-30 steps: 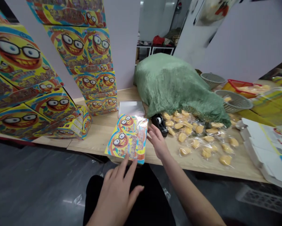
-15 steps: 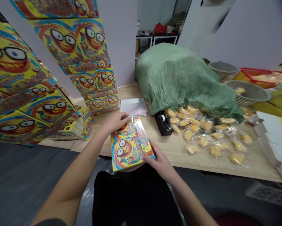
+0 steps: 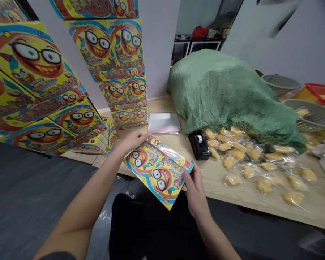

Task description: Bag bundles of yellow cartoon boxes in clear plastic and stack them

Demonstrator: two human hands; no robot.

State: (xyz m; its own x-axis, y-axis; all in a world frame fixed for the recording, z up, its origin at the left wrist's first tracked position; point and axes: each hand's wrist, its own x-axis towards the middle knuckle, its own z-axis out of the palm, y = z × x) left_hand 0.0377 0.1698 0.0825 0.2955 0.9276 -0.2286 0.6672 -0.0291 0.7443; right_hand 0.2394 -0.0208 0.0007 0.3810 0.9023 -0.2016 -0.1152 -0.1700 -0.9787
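A flat-looking yellow printed box (image 3: 163,173) with bespectacled smiling faces lies tilted between both hands, over the table's front edge. My left hand (image 3: 137,140) grips its upper left corner, fingers closed on the edge. At its right end my right hand (image 3: 193,180) holds the corner between thumb and fingers. Just behind the box are clear plastic bags (image 3: 164,123) in a stack. A black tape dispenser (image 3: 199,145) stands on the table to the right of the box, touched by neither hand.
Tall stacks of printed boxes (image 3: 127,90) stand at the left. A green sack (image 3: 219,90) spills several wrapped yellow pieces (image 3: 238,153) over the right side of the table (image 3: 219,184). Grey baskets (image 3: 311,115) and a red-rimmed crate (image 3: 319,90) are at the far right.
Both hands have turned the printed box clockwise, and its near corner now points further right. My right hand has moved right with its end. The view has shifted left.
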